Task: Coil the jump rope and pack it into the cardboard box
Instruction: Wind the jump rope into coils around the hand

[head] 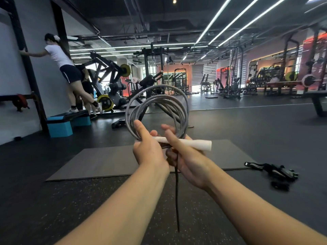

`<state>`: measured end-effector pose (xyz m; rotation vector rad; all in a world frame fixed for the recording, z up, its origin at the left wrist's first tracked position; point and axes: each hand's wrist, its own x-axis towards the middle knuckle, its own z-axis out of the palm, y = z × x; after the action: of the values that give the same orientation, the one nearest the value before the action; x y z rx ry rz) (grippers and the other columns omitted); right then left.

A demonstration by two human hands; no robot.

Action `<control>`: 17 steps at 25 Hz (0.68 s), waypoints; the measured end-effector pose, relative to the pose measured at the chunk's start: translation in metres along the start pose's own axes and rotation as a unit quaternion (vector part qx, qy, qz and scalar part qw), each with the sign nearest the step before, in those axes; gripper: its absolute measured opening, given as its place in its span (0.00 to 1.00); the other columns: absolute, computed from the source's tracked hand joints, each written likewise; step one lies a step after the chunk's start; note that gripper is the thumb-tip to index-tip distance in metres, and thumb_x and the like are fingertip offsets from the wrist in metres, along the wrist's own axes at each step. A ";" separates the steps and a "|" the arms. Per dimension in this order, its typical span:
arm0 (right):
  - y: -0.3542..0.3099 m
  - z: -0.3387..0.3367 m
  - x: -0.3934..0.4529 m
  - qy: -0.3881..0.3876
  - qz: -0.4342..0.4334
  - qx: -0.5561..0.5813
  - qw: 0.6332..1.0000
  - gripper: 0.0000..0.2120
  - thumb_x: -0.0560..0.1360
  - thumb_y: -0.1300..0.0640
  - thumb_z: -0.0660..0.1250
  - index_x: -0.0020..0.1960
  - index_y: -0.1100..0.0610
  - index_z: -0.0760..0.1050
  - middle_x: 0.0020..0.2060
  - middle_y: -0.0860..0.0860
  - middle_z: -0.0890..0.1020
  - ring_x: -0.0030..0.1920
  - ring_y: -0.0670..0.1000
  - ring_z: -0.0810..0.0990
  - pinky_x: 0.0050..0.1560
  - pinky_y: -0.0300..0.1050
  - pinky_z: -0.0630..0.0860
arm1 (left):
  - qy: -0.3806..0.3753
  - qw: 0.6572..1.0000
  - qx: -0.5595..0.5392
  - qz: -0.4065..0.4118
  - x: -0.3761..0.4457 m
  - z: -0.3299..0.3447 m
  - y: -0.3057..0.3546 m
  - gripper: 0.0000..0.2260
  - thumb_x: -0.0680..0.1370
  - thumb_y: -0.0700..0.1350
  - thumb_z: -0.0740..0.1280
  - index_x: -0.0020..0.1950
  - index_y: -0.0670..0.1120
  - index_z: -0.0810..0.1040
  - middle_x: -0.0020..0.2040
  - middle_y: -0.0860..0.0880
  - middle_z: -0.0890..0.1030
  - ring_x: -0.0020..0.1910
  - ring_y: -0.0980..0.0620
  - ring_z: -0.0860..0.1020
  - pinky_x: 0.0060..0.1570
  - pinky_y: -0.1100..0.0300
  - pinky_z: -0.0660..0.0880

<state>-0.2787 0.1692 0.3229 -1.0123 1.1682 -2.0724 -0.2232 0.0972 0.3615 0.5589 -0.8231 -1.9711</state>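
The grey jump rope (pixel 178 101) is wound into several loops that stand upright in front of me. My left hand (pixel 147 149) pinches the bottom of the loops together, thumb pointing up. My right hand (pixel 184 156) wraps around the rope's white handle (pixel 196 143), which lies level and points right. A dark strand (pixel 176 197) hangs straight down from between my hands. No cardboard box is in view.
A dark exercise mat (pixel 106 161) lies on the gym floor below my hands. Black straps and gloves (pixel 276 172) lie on the floor at right. A person stretches on a blue step platform (pixel 61 127) at left. Weight machines fill the background.
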 end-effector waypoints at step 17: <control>-0.090 0.017 0.023 -0.012 -0.077 -0.634 0.769 0.10 0.79 0.55 0.67 0.56 0.58 0.81 0.49 0.60 0.86 0.48 0.54 0.84 0.52 0.50 0.79 | -0.259 0.174 0.713 0.628 -0.004 0.015 0.084 0.50 0.68 0.44 0.68 0.83 0.51 0.41 0.84 0.45 0.45 0.82 0.41 0.38 0.76 0.35 0.38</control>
<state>-0.2867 0.1867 0.4154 -1.6790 2.6235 -1.1068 -0.1834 0.0739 0.4340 -0.1440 -2.3134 0.8430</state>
